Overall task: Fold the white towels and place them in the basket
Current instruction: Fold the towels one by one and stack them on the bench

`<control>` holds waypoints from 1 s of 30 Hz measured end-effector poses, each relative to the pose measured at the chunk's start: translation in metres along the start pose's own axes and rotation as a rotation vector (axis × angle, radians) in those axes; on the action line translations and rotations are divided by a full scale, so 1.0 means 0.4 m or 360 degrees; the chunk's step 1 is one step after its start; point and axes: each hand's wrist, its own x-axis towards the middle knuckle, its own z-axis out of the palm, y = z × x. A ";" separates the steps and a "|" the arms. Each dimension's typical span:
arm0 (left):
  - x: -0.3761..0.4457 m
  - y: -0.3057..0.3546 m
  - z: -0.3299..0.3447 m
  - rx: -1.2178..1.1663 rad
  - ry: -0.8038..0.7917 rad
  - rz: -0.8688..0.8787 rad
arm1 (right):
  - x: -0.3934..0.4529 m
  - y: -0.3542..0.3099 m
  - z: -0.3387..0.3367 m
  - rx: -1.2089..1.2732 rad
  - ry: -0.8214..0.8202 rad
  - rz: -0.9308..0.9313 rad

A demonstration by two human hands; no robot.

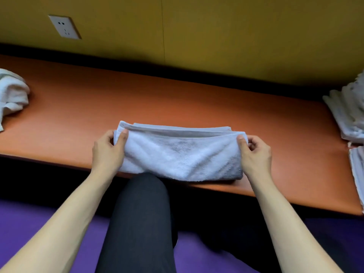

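A white towel (180,154), folded into a long band, lies across the near edge of the orange bench (177,99). My left hand (109,152) pinches its left end, thumb on top of the upper layer. My right hand (255,154) pinches the right end the same way. Several layers show along the towel's far edge. No basket is in view.
A crumpled white towel (11,95) lies at the bench's left end. Folded white towels (348,115) are stacked at the right edge. My dark-trousered knee (141,213) rises just under the bench's front edge. A yellow wall with a socket (64,26) stands behind; the floor is purple.
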 end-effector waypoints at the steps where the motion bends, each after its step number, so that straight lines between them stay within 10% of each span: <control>1: 0.020 0.000 0.015 -0.0012 -0.0004 -0.0043 | 0.022 0.000 0.014 -0.0041 0.0013 -0.0001; 8: 0.131 -0.015 0.103 0.0168 0.0013 -0.0061 | 0.123 0.011 0.082 -0.0212 0.0032 0.0065; 13: 0.088 -0.047 0.121 0.0681 0.0060 0.0450 | 0.082 0.068 0.074 -0.0453 0.0046 0.0182; 19: 0.000 -0.148 0.071 0.0982 -0.0505 0.0583 | -0.043 0.100 0.023 -0.0697 -0.0089 0.0434; 26: 0.000 -0.153 0.070 0.0992 -0.0577 0.0523 | -0.011 0.046 0.037 0.0241 -0.0337 0.1026; 30: 0.014 -0.149 0.063 0.0938 -0.0569 0.0492 | -0.018 -0.029 0.062 0.0589 -0.0335 0.0894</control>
